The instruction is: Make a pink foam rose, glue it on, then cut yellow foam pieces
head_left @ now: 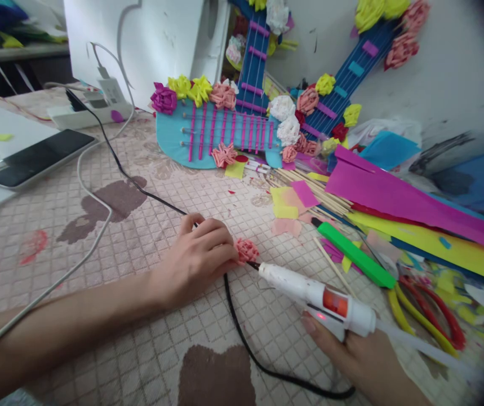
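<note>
My left hand (pixel 203 251) rests low over the table, its fingers closed on a coral-pink paper flower (pixel 247 250). The flower pokes out past the fingertips. My right hand (pixel 351 349) grips a white glue gun (pixel 301 285) with an orange window and a small red light. Its dark nozzle meets the right side of the flower, and a whitish glue stick (pixel 423 344) juts from the back. A black cord (pixel 242 332) runs beneath my left hand.
Paper-flower-trimmed toy guitars, one light blue (pixel 174 135), stand at the back. A green cutter (pixel 355 254), pliers or scissors with red and yellow handles (pixel 431 316) and paper strips (pixel 419 197) lie right. A phone (pixel 43 155), power strip (pixel 89 113) and white cable (pixel 98 225) are left.
</note>
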A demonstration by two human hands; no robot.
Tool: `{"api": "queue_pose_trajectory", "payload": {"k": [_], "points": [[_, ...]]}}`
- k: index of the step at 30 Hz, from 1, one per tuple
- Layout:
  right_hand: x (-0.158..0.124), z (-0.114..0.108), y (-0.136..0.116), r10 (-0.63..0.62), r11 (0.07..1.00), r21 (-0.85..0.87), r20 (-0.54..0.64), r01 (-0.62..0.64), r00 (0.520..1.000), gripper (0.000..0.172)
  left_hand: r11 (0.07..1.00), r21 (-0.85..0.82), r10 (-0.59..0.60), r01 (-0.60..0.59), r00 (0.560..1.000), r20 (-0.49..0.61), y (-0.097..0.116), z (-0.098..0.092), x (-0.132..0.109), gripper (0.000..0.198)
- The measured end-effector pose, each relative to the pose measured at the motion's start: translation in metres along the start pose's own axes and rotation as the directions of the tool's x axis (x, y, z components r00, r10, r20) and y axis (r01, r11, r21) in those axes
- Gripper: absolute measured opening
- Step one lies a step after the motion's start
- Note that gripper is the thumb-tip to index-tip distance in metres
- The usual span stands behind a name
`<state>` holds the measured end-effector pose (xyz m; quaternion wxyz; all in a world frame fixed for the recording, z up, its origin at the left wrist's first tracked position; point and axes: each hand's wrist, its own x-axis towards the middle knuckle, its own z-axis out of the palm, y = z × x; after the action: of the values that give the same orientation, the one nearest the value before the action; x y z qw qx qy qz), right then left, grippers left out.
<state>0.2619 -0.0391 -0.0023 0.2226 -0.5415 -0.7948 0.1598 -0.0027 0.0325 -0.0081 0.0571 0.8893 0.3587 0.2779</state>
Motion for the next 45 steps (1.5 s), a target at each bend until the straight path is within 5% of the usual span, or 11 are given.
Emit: {"api": "queue_pose_trajectory", "payload": {"k": [7, 15, 27, 45], "points": [[0.004, 0.004, 0.009, -0.028, 1.000, -0.009, -0.139, 0.027, 0.990, 0.019, 0.990, -0.076, -0.115, 0.119, 0.992, 0.052, 0.001, 0.003, 0.004, 0.015], [0.009, 0.010, 0.013, 0.127, 0.988, 0.111, -0.230, -0.104, 0.965, 0.021, 0.968, -0.151, -0.195, 0.199, 0.980, 0.043, -0.001, 0.009, 0.006, 0.016], [0.077, 0.023, 0.027, 0.115, 0.989, -0.059, -0.303, -0.139, 0.946, 0.031, 0.961, -0.174, -0.217, 0.213, 0.976, 0.000, -0.005, 0.015, 0.006, 0.013], [0.046, 0.022, 0.028, 0.171, 0.974, 0.192, -0.286, -0.118, 0.943, 0.037, 0.956, -0.176, -0.240, 0.235, 0.971, -0.002, -0.005, 0.016, 0.007, 0.012]]}}
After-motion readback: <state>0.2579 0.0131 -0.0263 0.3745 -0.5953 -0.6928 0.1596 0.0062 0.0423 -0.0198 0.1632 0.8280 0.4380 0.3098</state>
